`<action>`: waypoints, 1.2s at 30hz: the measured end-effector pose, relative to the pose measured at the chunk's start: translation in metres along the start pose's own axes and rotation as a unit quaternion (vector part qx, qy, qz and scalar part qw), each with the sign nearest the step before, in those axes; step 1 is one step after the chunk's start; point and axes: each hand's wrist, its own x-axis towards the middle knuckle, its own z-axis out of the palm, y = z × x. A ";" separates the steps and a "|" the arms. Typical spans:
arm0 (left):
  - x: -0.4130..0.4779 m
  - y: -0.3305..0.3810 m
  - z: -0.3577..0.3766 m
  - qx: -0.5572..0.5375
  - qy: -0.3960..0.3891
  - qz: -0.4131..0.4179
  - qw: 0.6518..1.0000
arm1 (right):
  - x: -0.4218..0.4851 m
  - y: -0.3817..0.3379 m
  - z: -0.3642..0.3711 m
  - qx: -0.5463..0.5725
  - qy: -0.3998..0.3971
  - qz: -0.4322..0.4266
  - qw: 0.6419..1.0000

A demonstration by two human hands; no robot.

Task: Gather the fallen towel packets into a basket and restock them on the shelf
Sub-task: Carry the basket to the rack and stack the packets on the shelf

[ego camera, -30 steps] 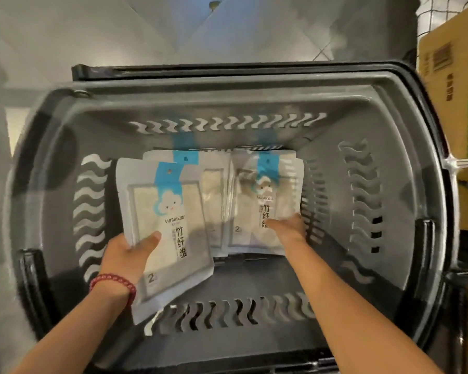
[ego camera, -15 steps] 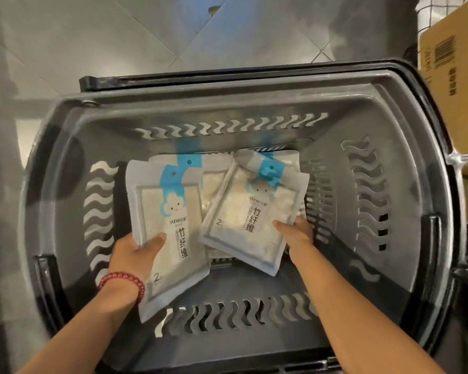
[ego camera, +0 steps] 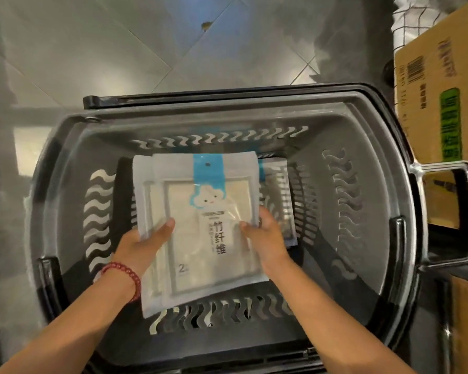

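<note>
Two stacked packets [ego camera: 200,255] over basket [ego camera: 362,136]

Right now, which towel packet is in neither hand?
The loose packet lying in the basket, showing right of the held pair. The left hand and right hand grip the front packet and rear packet together.

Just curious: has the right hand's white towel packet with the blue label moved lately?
Yes. The white blue-labelled towel packet went left, away from the grey plastic basket's right wall, onto the packet in the left hand.
</note>
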 end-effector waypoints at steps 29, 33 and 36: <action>0.030 -0.011 0.011 0.065 0.086 0.042 0.993 | 0.045 0.019 -0.056 -0.244 0.278 -0.024 0.929; 0.022 -0.002 0.016 0.067 0.090 0.030 0.993 | 0.011 0.003 -0.053 -0.301 0.317 -0.117 0.891; 0.015 0.004 0.017 0.061 0.077 0.021 0.995 | -0.003 -0.007 -0.053 -0.196 0.276 -0.114 0.934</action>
